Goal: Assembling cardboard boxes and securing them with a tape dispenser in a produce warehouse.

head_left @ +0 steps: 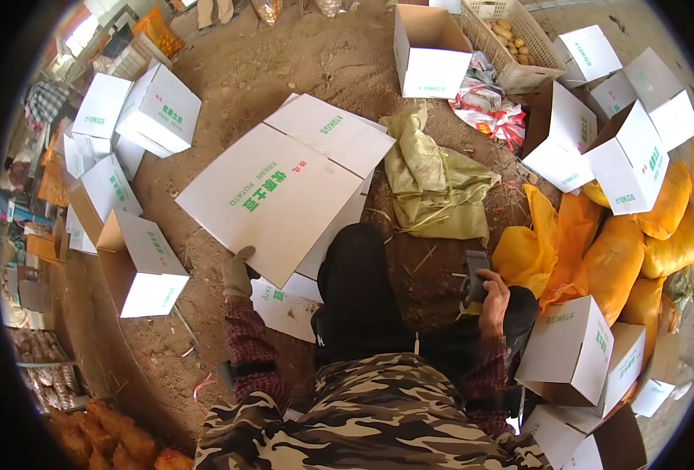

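Note:
My left hand, in a brownish glove, grips the near left edge of a flattened white carton with green print. The carton lies tilted in front of me, over more flat cartons on the dirt floor. My bare right hand is closed around a dark tape dispenser above my right knee. Its far side is partly hidden by my fingers. Beyond it on the right, an orange mesh sack lies crumpled.
Folded-up white boxes stand at left and right. Filled yellow sacks are heaped at right. An olive woven sack lies ahead, near a plastic crate of potatoes. Orange sacks sit at lower left.

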Available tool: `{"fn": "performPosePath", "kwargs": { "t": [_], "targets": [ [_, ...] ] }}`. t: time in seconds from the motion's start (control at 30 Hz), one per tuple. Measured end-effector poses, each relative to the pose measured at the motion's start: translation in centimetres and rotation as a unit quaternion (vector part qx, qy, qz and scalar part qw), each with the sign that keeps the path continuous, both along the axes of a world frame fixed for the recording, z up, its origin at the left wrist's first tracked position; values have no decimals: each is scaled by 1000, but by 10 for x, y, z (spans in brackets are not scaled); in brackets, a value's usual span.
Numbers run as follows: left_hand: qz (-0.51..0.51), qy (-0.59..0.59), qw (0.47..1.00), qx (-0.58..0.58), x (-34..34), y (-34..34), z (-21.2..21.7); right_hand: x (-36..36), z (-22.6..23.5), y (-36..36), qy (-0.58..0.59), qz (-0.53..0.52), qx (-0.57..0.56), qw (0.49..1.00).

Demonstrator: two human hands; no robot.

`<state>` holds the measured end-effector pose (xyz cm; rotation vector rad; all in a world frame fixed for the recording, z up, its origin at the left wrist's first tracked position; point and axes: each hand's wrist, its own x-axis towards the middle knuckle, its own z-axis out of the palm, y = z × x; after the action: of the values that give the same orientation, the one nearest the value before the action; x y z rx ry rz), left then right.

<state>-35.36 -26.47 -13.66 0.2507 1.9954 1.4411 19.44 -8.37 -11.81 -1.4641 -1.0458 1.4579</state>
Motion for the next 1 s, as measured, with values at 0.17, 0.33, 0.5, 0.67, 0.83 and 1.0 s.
{"fn": "performPosePath", "kwargs": {
  "t": [0.17,0.33,0.5,0.67,0.83,1.0],
  "targets": [
    [-68,-71,976,193,31,38,65,2,4,6,37,8,8,999],
    [-41,-152,948,276,131,65,118,16,0,6,69,-29,20,997],
    [-189,43,962,190,257,43,78,30,-7,10,81,-74,15,994],
    [-502,333,798,12,316,49,-49,24,-3,29,74,-66,50,994],
    [-636,230,732,-81,332,83,-50,12,27,61,59,-42,88,993],
    [-481,49,862,155,315,182,18,-2,26,50,-86,-22,239,967]
  ]
}}
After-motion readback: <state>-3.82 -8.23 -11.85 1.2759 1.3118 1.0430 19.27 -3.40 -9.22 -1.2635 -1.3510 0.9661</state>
